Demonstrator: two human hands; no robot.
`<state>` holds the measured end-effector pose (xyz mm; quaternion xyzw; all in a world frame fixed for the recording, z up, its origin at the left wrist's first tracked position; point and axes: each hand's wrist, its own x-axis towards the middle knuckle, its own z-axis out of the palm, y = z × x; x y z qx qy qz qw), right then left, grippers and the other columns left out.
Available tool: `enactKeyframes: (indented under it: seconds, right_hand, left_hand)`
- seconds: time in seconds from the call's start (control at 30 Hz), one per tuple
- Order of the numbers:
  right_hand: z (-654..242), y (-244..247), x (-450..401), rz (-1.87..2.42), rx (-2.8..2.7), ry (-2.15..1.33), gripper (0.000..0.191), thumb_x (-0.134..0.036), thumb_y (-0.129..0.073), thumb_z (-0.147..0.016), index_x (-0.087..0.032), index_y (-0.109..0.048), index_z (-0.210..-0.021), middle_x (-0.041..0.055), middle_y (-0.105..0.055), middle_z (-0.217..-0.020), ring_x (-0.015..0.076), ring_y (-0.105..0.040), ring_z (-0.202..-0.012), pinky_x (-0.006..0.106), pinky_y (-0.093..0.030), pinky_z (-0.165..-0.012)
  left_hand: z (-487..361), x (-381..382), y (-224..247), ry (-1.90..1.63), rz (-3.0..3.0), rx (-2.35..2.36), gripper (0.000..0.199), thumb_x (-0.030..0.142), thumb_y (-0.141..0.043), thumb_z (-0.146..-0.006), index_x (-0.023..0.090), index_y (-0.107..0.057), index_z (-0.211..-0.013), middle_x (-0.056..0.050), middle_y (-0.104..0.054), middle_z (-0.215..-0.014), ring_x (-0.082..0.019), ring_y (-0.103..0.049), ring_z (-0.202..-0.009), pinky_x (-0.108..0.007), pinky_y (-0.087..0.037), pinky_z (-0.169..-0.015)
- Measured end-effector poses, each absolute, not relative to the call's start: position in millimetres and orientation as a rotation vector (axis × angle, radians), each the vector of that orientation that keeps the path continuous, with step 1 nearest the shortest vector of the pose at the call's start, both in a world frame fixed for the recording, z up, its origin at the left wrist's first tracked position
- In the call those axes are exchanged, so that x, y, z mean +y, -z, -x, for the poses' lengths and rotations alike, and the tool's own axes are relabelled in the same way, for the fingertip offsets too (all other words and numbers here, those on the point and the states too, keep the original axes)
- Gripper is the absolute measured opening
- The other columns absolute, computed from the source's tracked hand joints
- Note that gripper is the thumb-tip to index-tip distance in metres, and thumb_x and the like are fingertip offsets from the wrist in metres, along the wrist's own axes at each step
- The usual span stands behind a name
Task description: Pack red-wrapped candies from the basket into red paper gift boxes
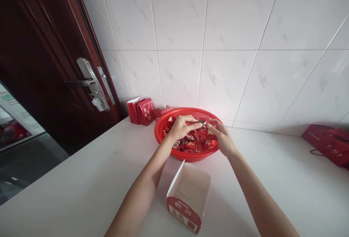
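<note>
A red plastic basket (160, 140) full of red-wrapped candies (191, 145) stands against the tiled wall. Above its middle, my left hand (181, 127) pinches a dark-wrapped candy (203, 123) between thumb and fingers. My right hand (222, 137), at the basket's right side, has its fingertips closed on the other end of that candy; a red wrapper shows by these fingers. Between my forearms lies an open red and white paper box (191, 189), its inside facing up and no candy visible in it.
Small red gift boxes (146, 111) stand left of the basket by the wall. A dark red bag (328, 144) lies at the far right of the white tabletop (117, 168). On the left is a brown door (54, 48) with a metal handle (81, 83).
</note>
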<state>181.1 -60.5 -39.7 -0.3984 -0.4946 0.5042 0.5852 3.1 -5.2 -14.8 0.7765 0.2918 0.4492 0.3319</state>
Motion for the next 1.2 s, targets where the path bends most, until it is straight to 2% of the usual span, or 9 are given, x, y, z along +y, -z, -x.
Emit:
enactKeyframes:
  seconds: [0.2,0.33,0.47,0.63,0.7,0.77,0.9,1.07,1.2]
  right_hand:
    - [-180.4,42.7,-57.4,0.949,-1.116,-1.129,0.050,-0.058,-0.079,-0.071,-0.024,-0.064,-0.104,0.0039,-0.071,-0.090,0.0254,-0.069,-0.084,0.032,-0.058,-0.054]
    - [-178.9,44.4,-55.6,0.967,-1.048,-1.062,0.051,-0.058,-0.078,-0.070,-0.024,-0.063,-0.105,0.0041,-0.070,-0.092,0.0251,-0.069,-0.084,0.033,-0.059,-0.054]
    - [-176.6,43.2,-56.4,0.991,-1.069,-1.024,0.048,-0.056,-0.078,-0.070,-0.024,-0.064,-0.103,0.0038,-0.071,-0.093,0.0245,-0.069,-0.082,0.035,-0.060,-0.057]
    - [-175.2,42.5,-57.3,0.999,-1.098,-0.992,0.044,-0.057,-0.076,-0.071,-0.025,-0.064,-0.099,0.0031,-0.071,-0.088,0.0223,-0.067,-0.074,0.034,-0.059,-0.055]
    - [-175.4,43.2,-57.0,0.993,-1.099,-0.995,0.044,-0.057,-0.076,-0.072,-0.025,-0.064,-0.099,0.0030,-0.072,-0.089,0.0218,-0.067,-0.071,0.034,-0.059,-0.054]
    - [-175.7,43.9,-56.4,0.984,-1.100,-0.998,0.044,-0.057,-0.076,-0.073,-0.025,-0.064,-0.101,0.0029,-0.072,-0.089,0.0215,-0.067,-0.070,0.034,-0.058,-0.053]
    - [-176.3,44.2,-55.6,0.974,-1.105,-0.994,0.044,-0.057,-0.075,-0.073,-0.024,-0.064,-0.101,0.0028,-0.072,-0.087,0.0208,-0.067,-0.067,0.033,-0.057,-0.052]
    - [-175.7,43.7,-55.9,0.974,-1.086,-0.992,0.046,-0.056,-0.077,-0.072,-0.024,-0.063,-0.103,0.0021,-0.072,-0.090,0.0199,-0.066,-0.067,0.033,-0.058,-0.051]
    - [-175.0,43.2,-57.3,0.961,-1.086,-0.999,0.044,-0.055,-0.077,-0.072,-0.024,-0.065,-0.100,0.0045,-0.072,-0.095,0.0230,-0.068,-0.077,0.034,-0.059,-0.054]
  left_hand:
    - [-4.2,-2.7,19.1,-1.145,-2.022,0.762,0.035,0.051,-0.068,-0.082,0.018,-0.076,-0.080,-0.003,-0.072,-0.078,-0.020,-0.066,-0.080,-0.029,-0.050,-0.075]
    - [-3.4,1.9,25.8,-1.115,-2.004,0.862,0.046,0.059,-0.055,-0.091,0.018,-0.073,-0.079,-0.002,-0.068,-0.072,-0.020,-0.064,-0.076,-0.029,-0.049,-0.071]
    - [0.3,9.0,36.6,-0.965,-1.961,1.052,0.053,0.067,-0.050,-0.090,0.020,-0.070,-0.075,-0.002,-0.066,-0.066,-0.022,-0.064,-0.072,-0.030,-0.048,-0.068]
    - [2.9,16.9,46.1,-0.801,-1.834,1.217,0.068,0.076,-0.035,-0.090,0.019,-0.069,-0.073,-0.009,-0.073,-0.078,-0.024,-0.068,-0.080,-0.029,-0.049,-0.071]
    - [2.8,17.5,45.1,-0.776,-1.835,1.279,0.066,0.069,-0.031,-0.094,0.019,-0.068,-0.073,-0.009,-0.074,-0.081,-0.023,-0.068,-0.081,-0.029,-0.049,-0.071]
    - [2.7,16.3,42.3,-0.666,-1.919,1.391,0.051,0.055,-0.038,-0.096,0.020,-0.065,-0.070,-0.008,-0.072,-0.078,-0.022,-0.067,-0.077,-0.028,-0.048,-0.069]
    - [3.4,11.5,37.6,-0.431,-2.053,1.573,0.027,0.029,-0.056,-0.082,0.021,-0.055,-0.057,-0.005,-0.067,-0.066,-0.021,-0.062,-0.066,-0.028,-0.043,-0.062]
    - [4.7,6.6,36.0,-0.354,-2.070,1.716,0.029,0.021,-0.056,-0.076,0.022,-0.043,-0.051,-0.007,-0.062,-0.058,-0.023,-0.059,-0.057,-0.032,-0.040,-0.060]
    - [4.7,3.3,34.2,-0.292,-2.079,1.739,0.033,0.028,-0.062,-0.075,0.023,-0.042,-0.049,-0.004,-0.057,-0.051,-0.022,-0.057,-0.051,-0.032,-0.040,-0.057]
